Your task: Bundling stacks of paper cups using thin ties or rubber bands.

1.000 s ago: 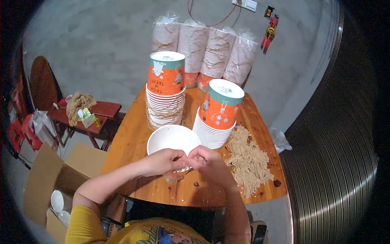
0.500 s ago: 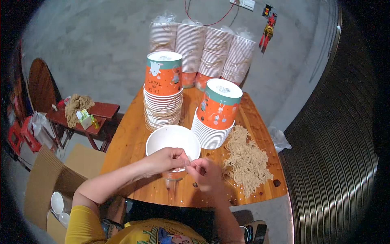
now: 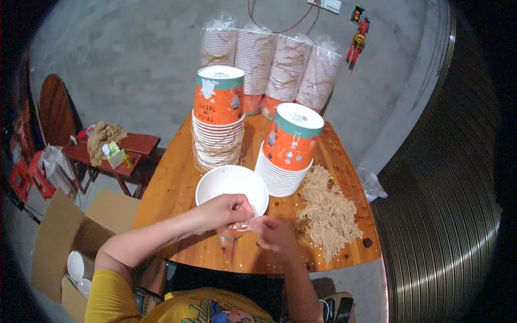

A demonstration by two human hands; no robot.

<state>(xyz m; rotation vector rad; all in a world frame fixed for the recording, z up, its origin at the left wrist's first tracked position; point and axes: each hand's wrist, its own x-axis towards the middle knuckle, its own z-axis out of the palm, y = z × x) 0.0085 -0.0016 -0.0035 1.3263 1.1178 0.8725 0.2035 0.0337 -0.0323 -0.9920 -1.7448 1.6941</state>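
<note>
Hands: we see left hand point(image 3: 226, 211) and right hand point(image 3: 276, 235) pinching a thin cord point(image 3: 258, 218) between fingertips.
White bucket point(image 3: 230, 184): mouth up on worktop point(image 3: 172, 183), near side under our hands.
Cord heap point(image 3: 328, 215): to its right.

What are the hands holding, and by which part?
The left hand and right hand seem to pinch a thin cord; which part is unclear.

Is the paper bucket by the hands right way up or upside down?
Right way up: the paper bucket has its open mouth facing upward, so its white inside shows.
</note>
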